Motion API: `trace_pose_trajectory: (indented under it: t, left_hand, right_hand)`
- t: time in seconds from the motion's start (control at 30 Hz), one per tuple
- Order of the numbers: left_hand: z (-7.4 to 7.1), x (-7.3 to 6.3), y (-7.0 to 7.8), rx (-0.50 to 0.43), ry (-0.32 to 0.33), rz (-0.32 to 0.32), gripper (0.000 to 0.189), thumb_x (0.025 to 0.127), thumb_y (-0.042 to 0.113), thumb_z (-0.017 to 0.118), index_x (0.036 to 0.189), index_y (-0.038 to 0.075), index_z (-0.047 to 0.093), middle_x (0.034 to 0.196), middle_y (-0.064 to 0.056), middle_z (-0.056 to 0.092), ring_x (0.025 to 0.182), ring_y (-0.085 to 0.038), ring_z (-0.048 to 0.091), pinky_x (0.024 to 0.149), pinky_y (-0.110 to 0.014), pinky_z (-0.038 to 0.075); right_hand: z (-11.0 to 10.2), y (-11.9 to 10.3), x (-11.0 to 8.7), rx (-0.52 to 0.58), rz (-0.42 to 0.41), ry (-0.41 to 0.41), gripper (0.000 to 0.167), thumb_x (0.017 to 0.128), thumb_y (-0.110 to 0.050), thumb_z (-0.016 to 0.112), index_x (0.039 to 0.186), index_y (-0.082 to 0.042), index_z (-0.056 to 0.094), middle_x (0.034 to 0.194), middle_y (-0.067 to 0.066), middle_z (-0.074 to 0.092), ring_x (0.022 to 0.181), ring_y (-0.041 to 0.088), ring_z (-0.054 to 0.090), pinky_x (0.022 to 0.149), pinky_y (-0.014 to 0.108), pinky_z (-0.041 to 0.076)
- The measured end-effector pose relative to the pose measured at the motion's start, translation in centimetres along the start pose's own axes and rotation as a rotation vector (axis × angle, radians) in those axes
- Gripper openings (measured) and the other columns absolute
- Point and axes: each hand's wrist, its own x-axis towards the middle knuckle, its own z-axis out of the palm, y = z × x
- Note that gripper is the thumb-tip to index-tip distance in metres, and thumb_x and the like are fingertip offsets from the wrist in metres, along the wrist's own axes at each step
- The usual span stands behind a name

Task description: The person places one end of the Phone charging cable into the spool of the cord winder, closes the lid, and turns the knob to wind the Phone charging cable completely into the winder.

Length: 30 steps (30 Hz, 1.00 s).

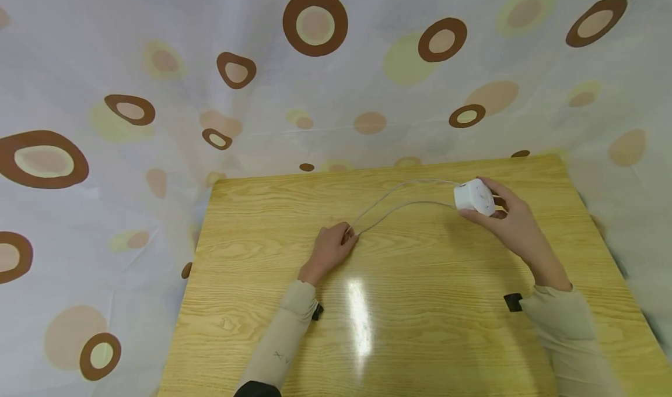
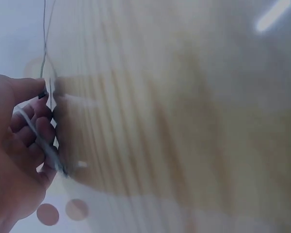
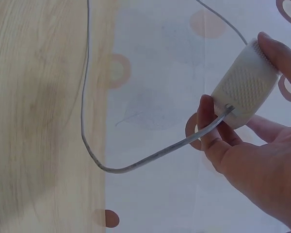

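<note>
My right hand point(image 1: 517, 222) holds a small white power block point(image 1: 474, 197) with rounded sides and slots in its face, thumb on one side and fingers on the other. In the right wrist view its textured side point(image 3: 245, 82) shows, and a grey cable point(image 3: 155, 156) comes out of its end. Two strands of cable point(image 1: 404, 204) run from the block across to my left hand point(image 1: 331, 246). That hand pinches the cable low over the table. In the left wrist view a small dark piece point(image 2: 42, 94) shows at the thumb tip, and a cable length point(image 2: 36, 128) crosses the fingers.
Beneath both hands lies a light wood-grain table point(image 1: 420, 304), with a bright light reflection on its surface. A pale sheet point(image 1: 367, 82) printed with brown and yellow rounds hangs behind the table and along its sides.
</note>
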Motion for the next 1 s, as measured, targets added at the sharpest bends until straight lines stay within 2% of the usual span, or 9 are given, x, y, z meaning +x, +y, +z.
trace_pose_trajectory:
  t: [0.1,0.2,0.23,0.37,0.5,0.67,0.83,1.0]
  left_hand:
    - [-0.3,-0.7,-0.1,-0.022,-0.028,-0.014,0.026,0.11,0.036,0.058,0.096,0.015,0.062,0.074,0.003,0.055,0.067,-0.011,0.046,0.097,-0.053,0.051]
    - [-0.6,-1.2,-0.1,-0.042,-0.043,-0.031,0.024,0.11,0.037,0.057,0.1,0.015,0.064,0.079,0.002,0.059,0.07,-0.012,0.048,0.092,-0.049,0.052]
    - [-0.7,-1.4,-0.2,-0.048,-0.048,-0.035,0.024,0.11,0.037,0.057,0.102,0.015,0.065,0.081,0.002,0.06,0.071,-0.012,0.049,0.087,-0.046,0.051]
    - [-1.2,-2.4,-0.3,-0.078,-0.067,-0.052,0.023,0.11,0.034,0.058,0.109,0.014,0.068,0.084,0.002,0.065,0.07,-0.01,0.052,0.081,-0.037,0.051]
    - [-1.8,-3.3,-0.4,-0.12,-0.093,-0.06,0.024,0.11,0.034,0.058,0.112,0.012,0.068,0.086,0.001,0.067,0.069,-0.009,0.052,0.067,-0.027,0.048]
    - [-2.4,-4.3,-0.8,-0.201,-0.116,-0.079,0.02,0.109,0.033,0.06,0.109,0.014,0.068,0.086,0.001,0.069,0.069,-0.009,0.052,0.063,-0.023,0.043]
    - [-2.9,-5.2,-1.5,-0.3,-0.126,-0.124,0.019,0.106,0.036,0.066,0.108,0.018,0.072,0.09,0.002,0.071,0.074,-0.008,0.056,0.066,-0.025,0.046]
    - [-3.5,-6.0,-2.3,-0.391,-0.142,-0.144,0.022,0.104,0.035,0.069,0.108,0.014,0.074,0.088,-0.003,0.072,0.072,-0.01,0.058,0.066,-0.025,0.047]
  right_hand:
    - [-0.6,0.1,0.1,0.006,0.005,0.011,0.085,0.1,-0.034,0.075,0.169,-0.021,0.027,0.159,0.016,0.041,0.107,-0.003,0.049,0.076,0.007,0.048]
    - [-1.1,0.2,0.2,-0.001,0.017,0.025,0.085,0.1,-0.036,0.075,0.169,-0.023,0.027,0.159,0.014,0.042,0.107,0.0,0.05,0.076,0.008,0.049]
    - [-1.3,0.2,0.2,-0.004,0.023,0.027,0.085,0.1,-0.037,0.074,0.169,-0.024,0.028,0.159,0.013,0.042,0.107,0.0,0.05,0.076,0.008,0.048]
    - [-1.8,0.4,0.3,-0.005,0.048,0.026,0.085,0.1,-0.04,0.073,0.169,-0.025,0.026,0.158,0.01,0.04,0.108,0.0,0.049,0.075,0.01,0.049]
    - [-2.4,0.4,0.5,0.011,0.059,0.03,0.085,0.101,-0.04,0.072,0.169,-0.023,0.026,0.156,0.008,0.04,0.108,-0.001,0.048,0.074,0.01,0.05]
    - [-3.0,0.6,0.9,-0.001,0.075,0.019,0.085,0.101,-0.041,0.072,0.169,-0.025,0.025,0.156,0.01,0.04,0.109,-0.003,0.046,0.075,0.01,0.05]
    - [-3.6,1.3,1.6,-0.043,0.097,-0.019,0.085,0.102,-0.044,0.069,0.17,-0.025,0.022,0.162,0.017,0.036,0.111,-0.004,0.044,0.075,0.011,0.049]
    - [-4.2,2.1,2.2,-0.076,0.109,-0.061,0.085,0.103,-0.046,0.068,0.17,-0.024,0.021,0.164,0.018,0.034,0.113,-0.002,0.044,0.075,0.011,0.048]
